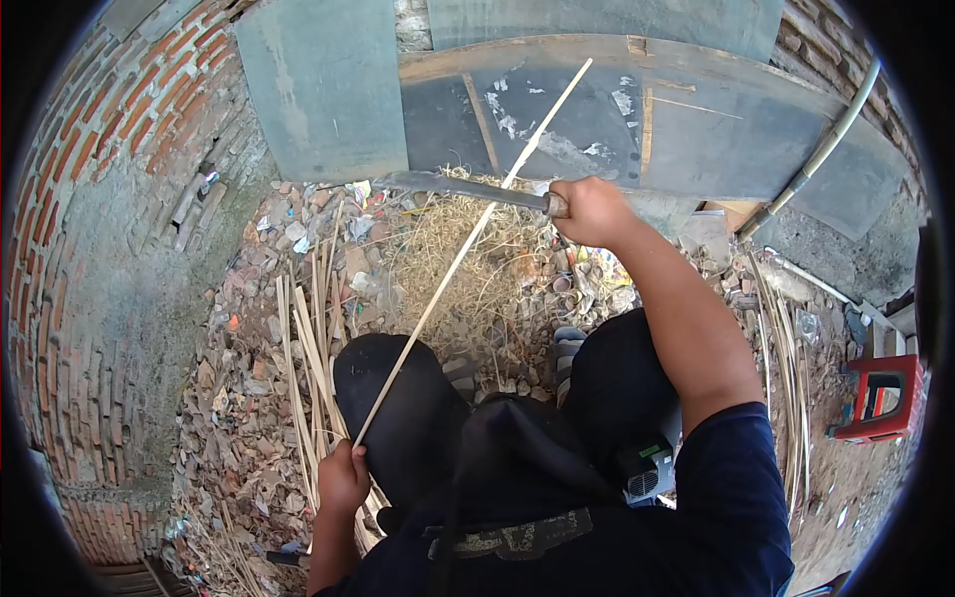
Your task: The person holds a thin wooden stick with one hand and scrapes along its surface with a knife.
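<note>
A long, thin pale strip point(434, 300) runs slantwise from beside the left knee up toward the dark panels. Its lower end is held in my left hand point(343, 477), fingers closed round it. My right hand point(591, 211) grips the handle of a long knife point(458, 187), whose blade points left and crosses the strip near its upper part. Whether the blade cuts into the strip cannot be made out. Below the blade, curly shavings point(463, 261) are heaped on the ground.
More pale strips point(306, 343) lie at the left, and others point(783, 368) at the right. A red stool point(880, 400) stands far right. A brick wall point(90, 298) rises at left; panels point(323, 90) and a leaning pole point(818, 154) are ahead. Rubble covers the ground.
</note>
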Available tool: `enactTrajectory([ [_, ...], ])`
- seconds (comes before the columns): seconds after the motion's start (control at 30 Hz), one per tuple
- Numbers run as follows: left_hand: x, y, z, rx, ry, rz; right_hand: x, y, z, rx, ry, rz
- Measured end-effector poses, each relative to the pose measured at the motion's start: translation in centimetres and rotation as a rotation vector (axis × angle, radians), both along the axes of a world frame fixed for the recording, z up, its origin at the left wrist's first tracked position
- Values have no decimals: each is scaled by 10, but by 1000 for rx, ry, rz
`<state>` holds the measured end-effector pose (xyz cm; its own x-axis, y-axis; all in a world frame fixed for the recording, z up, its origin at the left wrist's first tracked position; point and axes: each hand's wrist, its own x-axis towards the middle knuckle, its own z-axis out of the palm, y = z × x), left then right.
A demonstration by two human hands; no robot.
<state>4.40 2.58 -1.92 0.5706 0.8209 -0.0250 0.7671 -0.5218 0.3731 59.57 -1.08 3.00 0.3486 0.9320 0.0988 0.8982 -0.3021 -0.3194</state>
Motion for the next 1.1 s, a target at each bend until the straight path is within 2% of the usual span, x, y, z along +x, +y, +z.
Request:
enactTrajectory([
  [0.07, 1, 2, -2, -18, -21, -10, -16, -1, 6, 42, -12, 98],
  [0.17, -4, 3, -4, -30, -22, -4, -7, 3, 10, -38, 16, 14],
  [0.2, -4, 4, -3, -30, -20, -6, 1, 5, 4, -33, 106, -74],
  [0.33, -4, 7, 20, -99, -9, -33, 11, 8, -12, -32, 39, -125],
  [0.53, -13, 4, 22, -256, -109, -34, -23, 3, 15, -131, -67, 82],
  [0.6, -13, 3, 20, -250, -102, -30, -19, 4, 7, -90, -72, 135],
  [0.7, -14, 5, 20, -233, -81, -38, 10, 10, -13, -73, 88, -87],
  [0.87, -14, 7, 18, -241, -92, -40, 11, 10, -18, -11, 38, -55],
  [0.93, -14, 5, 9, -225, -108, -45, -4, 6, -2, -17, 52, -11],
  [1.03, -13, 4, 0, -151, -108, -43, 10, 2, 2, -26, 28, -93],
  [1.1, -11, 7, 5, -194, -92, -33, 23, 2, -10, -4, 105, -199],
])
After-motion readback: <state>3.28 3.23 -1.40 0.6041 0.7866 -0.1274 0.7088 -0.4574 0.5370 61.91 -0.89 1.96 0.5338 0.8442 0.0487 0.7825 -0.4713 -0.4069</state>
